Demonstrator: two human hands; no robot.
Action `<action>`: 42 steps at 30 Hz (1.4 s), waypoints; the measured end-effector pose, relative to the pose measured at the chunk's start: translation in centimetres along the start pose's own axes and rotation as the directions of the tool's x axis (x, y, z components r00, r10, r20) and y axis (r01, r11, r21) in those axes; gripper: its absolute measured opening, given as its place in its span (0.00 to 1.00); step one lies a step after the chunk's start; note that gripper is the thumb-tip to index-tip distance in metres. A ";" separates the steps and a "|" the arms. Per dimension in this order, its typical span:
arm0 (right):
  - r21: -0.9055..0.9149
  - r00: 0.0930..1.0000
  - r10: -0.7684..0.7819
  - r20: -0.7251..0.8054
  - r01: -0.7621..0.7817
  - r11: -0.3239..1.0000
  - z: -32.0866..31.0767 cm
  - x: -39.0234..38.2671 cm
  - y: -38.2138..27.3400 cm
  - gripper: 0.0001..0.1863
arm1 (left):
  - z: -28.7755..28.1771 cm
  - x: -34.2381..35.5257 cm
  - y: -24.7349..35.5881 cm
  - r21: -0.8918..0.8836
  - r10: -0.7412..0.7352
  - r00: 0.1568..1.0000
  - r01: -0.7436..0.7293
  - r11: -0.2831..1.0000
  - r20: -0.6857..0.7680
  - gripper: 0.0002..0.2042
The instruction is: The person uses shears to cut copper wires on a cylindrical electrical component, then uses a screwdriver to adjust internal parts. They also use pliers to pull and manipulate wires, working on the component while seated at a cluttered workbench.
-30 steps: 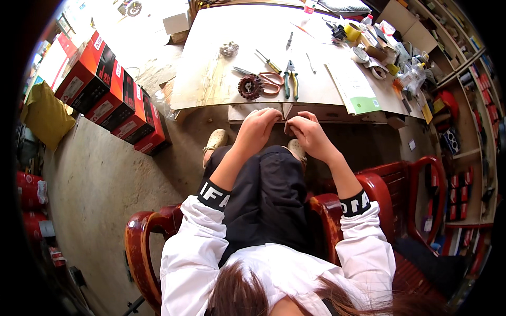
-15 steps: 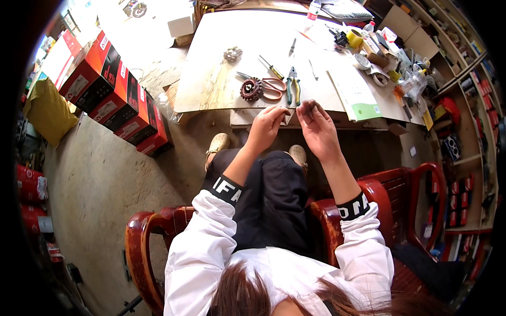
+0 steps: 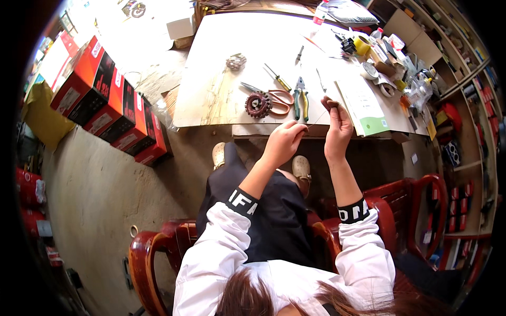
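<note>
My left hand (image 3: 284, 143) is closed in a pinch just off the table's front edge. A thin wire (image 3: 316, 125), faint in the light, seems to stretch from it toward my right hand (image 3: 339, 129). That hand is raised beside it with dark, pinched fingertips. Beyond my hands lies a round, dark red toothed part that looks like a wound motor stator (image 3: 258, 105). Against it rest scissors (image 3: 282, 101) with orange-brown handles. Pliers (image 3: 301, 100) with teal and yellow grips lie close to my left hand, and a yellow-handled screwdriver (image 3: 278, 77) is farther back.
A silvery round part (image 3: 235, 61) and a small slim tool (image 3: 299, 55) lie on the white table (image 3: 211, 39). Papers (image 3: 363, 108), tape rolls (image 3: 387, 90) and clutter fill its right side. Red-and-black boxes (image 3: 113, 100) stand left; a red wooden chair (image 3: 145, 253) surrounds me.
My hands have moved apart, the right one farther right and turned more upright, the left slightly right and lower. The table has shifted a little in view.
</note>
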State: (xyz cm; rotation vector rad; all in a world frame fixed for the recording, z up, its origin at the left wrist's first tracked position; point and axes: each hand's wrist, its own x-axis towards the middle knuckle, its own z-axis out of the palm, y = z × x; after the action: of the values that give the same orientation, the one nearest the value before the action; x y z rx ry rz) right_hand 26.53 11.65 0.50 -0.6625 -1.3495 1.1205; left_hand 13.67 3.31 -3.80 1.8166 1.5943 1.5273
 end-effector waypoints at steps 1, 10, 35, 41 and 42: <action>-0.148 0.997 -0.072 0.017 0.074 0.986 -0.7 0.4 0.7 0.11 | -0.2 0.3 0.0 -0.014 -0.020 1.000 0.021 1.000 0.011 0.07; -0.641 0.939 -0.331 0.094 0.312 0.701 -1.7 1.5 2.5 0.11 | -1.0 1.2 -2.0 -0.106 -0.185 0.977 0.196 0.975 0.109 0.06; -0.625 0.837 -0.075 0.542 0.461 0.630 -4.6 -1.4 0.9 0.02 | -1.7 1.8 -2.6 -0.348 -0.248 0.968 0.242 0.906 0.029 0.05; -0.646 0.838 -0.091 0.539 0.480 0.593 -4.4 -1.2 -0.2 0.02 | -2.0 2.1 -2.3 -0.275 -0.177 0.984 0.168 0.947 -0.007 0.05; -0.652 0.836 -0.092 0.540 0.486 0.582 -4.5 -1.2 -0.3 0.02 | -2.1 2.2 -2.2 -0.253 -0.146 0.989 0.137 0.958 -0.015 0.05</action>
State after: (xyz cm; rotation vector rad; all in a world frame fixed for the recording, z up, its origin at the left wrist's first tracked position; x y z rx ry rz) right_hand 31.13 11.45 -0.50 -0.7495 -2.3175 0.3484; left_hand 10.43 5.06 -3.51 1.5160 1.4351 1.6183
